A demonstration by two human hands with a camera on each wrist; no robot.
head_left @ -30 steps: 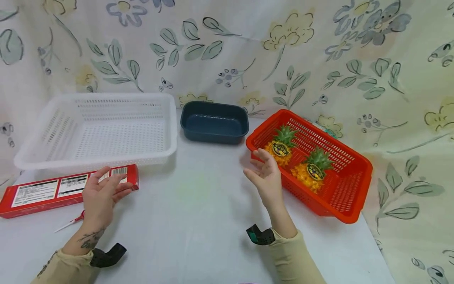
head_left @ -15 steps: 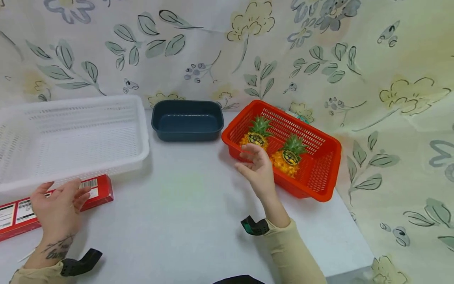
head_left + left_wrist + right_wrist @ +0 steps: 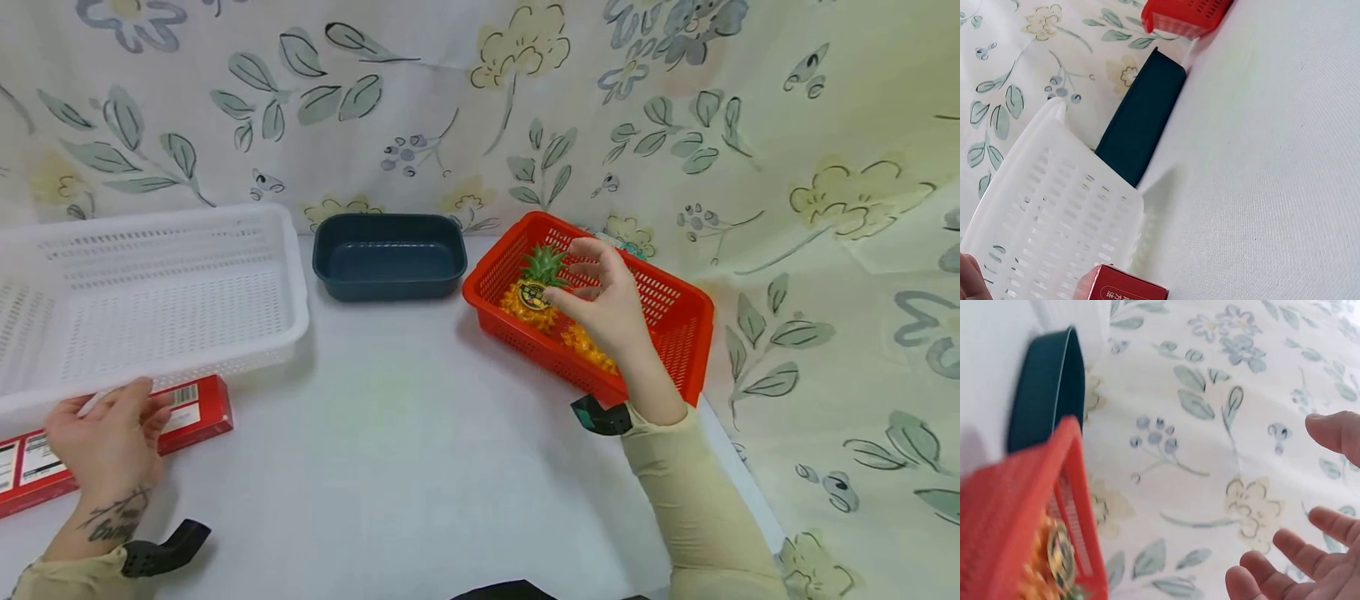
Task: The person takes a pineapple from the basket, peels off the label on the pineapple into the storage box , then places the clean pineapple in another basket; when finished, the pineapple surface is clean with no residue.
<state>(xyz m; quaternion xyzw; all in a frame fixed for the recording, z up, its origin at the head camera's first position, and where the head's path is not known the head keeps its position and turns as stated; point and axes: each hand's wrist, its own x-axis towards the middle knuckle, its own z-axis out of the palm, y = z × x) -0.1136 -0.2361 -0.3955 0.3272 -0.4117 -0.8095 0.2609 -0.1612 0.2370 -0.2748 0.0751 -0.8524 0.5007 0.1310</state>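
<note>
My right hand [image 3: 611, 300] hovers above the red plastic basket [image 3: 517, 340], thumb and fingers spread and curved around nothing. Inside lie two orange pineapple-shaped things with green leafy tops and dark round labels. The left pineapple [image 3: 528, 302] shows fully; the right pineapple [image 3: 588, 346] is partly hidden under my hand. In the right wrist view, the fingers [image 3: 1297, 550] are apart and hold nothing. My left hand [image 3: 108, 437], fingers loosely bent, is over the red box [image 3: 206, 412] by the front rim of the white basket [image 3: 258, 357]. Whether it touches either is unclear.
A dark blue rectangular tub [image 3: 390, 289] stands between the two baskets at the back. Behind them hangs a flower-patterned cloth [image 3: 420, 83]. The white tabletop [image 3: 390, 467] spreads across the front, and its right edge runs beyond the red basket.
My right hand has moved right and forward, from beside the red basket to above it. The left hand has shifted left along the red box. The head view has turned right.
</note>
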